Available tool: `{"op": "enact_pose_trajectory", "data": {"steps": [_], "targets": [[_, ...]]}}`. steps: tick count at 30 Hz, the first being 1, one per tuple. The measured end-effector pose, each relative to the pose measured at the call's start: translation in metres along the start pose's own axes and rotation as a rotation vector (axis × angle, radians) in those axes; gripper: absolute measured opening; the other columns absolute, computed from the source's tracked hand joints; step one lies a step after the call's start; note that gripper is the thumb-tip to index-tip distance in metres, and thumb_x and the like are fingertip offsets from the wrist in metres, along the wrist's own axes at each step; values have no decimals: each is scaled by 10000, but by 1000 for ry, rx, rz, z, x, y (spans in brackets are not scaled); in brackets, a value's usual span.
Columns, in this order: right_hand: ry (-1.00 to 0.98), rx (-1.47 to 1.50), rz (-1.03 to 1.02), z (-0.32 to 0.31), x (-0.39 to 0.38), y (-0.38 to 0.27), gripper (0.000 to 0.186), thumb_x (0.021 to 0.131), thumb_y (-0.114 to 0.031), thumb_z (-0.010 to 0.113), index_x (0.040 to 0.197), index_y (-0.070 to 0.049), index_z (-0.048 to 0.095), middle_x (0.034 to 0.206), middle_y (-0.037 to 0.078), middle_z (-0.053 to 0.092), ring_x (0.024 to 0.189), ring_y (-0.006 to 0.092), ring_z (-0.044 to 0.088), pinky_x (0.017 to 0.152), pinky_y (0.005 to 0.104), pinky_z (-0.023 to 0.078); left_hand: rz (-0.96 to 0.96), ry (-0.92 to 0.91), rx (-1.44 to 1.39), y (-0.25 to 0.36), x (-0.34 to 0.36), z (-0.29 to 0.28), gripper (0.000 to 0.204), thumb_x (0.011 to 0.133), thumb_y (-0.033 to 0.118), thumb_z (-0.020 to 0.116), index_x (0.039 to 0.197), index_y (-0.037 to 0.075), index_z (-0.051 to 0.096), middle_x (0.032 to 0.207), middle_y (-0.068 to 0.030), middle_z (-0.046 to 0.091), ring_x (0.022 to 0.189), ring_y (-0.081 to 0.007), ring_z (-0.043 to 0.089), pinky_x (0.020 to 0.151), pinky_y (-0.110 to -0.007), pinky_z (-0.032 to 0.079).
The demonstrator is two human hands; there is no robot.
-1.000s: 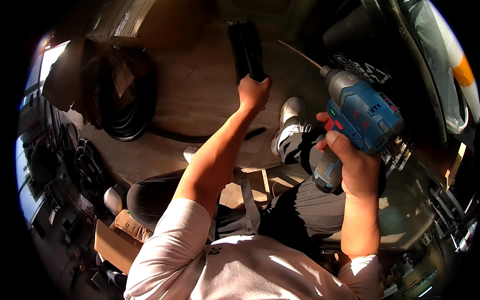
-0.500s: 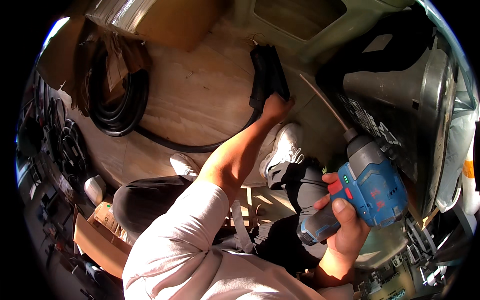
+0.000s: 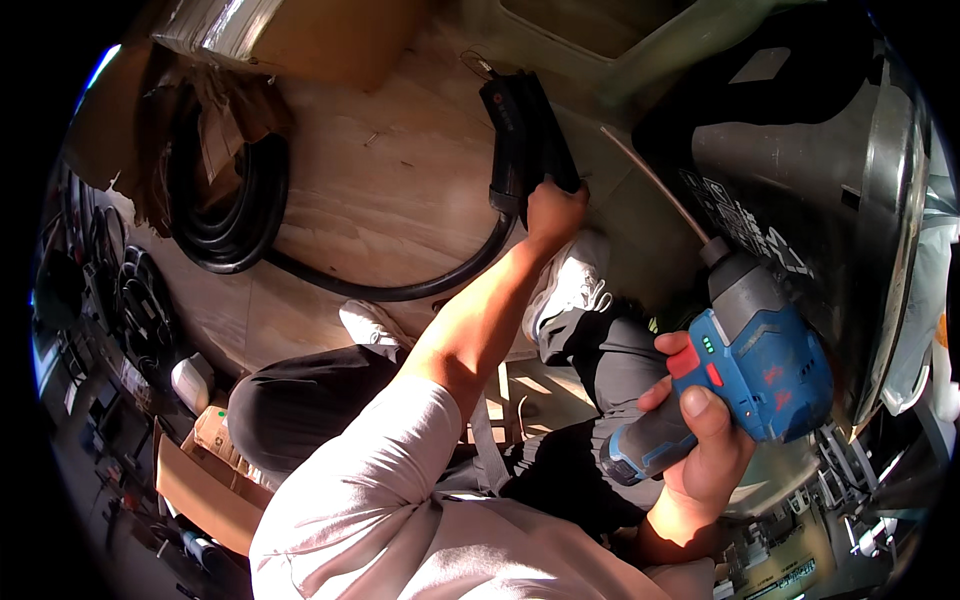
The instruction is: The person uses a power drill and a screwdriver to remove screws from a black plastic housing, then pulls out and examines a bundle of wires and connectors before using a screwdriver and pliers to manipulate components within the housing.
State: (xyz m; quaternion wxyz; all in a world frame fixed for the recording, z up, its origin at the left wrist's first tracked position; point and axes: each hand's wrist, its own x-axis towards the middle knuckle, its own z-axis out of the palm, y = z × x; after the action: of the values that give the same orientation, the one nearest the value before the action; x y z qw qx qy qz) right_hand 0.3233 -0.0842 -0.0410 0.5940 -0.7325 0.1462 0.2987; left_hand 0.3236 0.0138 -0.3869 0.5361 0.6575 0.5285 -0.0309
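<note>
My left hand (image 3: 555, 208) reaches forward over the floor, closed round the lower end of a long black plastic housing (image 3: 545, 130). Beside that, and close against it, lies a black handle-shaped part (image 3: 508, 145) with a thick black cable (image 3: 400, 292) running out of its lower end. Thin wires (image 3: 478, 66) stick out at the far end. In my right hand (image 3: 712, 440) is a blue and black cordless drill driver (image 3: 755, 360), gripped by its handle. Its long thin bit (image 3: 655, 185) points up and to the left, apart from the housing.
The cable runs to a coil (image 3: 225, 225) by a torn cardboard box (image 3: 300, 40). A pale green plastic stool (image 3: 590, 65) stands ahead. To the right is a large metal container (image 3: 810, 165) with black cloth over it. More cables (image 3: 145, 300) and an open carton (image 3: 205, 495) lie left.
The black housing and handle part, with my left hand on them, have shifted slightly in view, showing more of the handle part's face. My right hand and the drill driver have moved slightly right.
</note>
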Motion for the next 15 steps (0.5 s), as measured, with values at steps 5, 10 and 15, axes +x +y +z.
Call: {"op": "enact_pose_trajectory", "data": {"steps": [5, 10, 15], "targets": [[-4, -11, -10, -8, 2, 1, 613, 750, -222, 710, 1268, 40, 512, 1041, 226, 659, 639, 212, 636, 599, 308, 542, -156, -111, -27, -3, 35, 2, 519, 777, 396, 703, 943, -96, 699, 949, -320, 683, 973, -441, 673, 856, -466, 543], [15, 33, -10, -10, 3, -3, 617, 753, -224, 710, 1277, 36, 514, 1038, 221, 665, 631, 211, 636, 591, 302, 545, -179, -42, -62, -9, 35, 3, 515, 771, 384, 702, 935, -105, 692, 899, -313, 689, 916, -418, 698, 815, -450, 554], [-4, 62, -1, -17, 4, -5, 582, 759, -216, 700, 1258, 33, 535, 1042, 220, 666, 653, 212, 644, 592, 302, 552, -90, -73, -414, 16, -2, -31, 267, 855, 212, 683, 720, 17, 561, 562, -58, 542, 459, -178, 550, 449, -316, 436]]}}
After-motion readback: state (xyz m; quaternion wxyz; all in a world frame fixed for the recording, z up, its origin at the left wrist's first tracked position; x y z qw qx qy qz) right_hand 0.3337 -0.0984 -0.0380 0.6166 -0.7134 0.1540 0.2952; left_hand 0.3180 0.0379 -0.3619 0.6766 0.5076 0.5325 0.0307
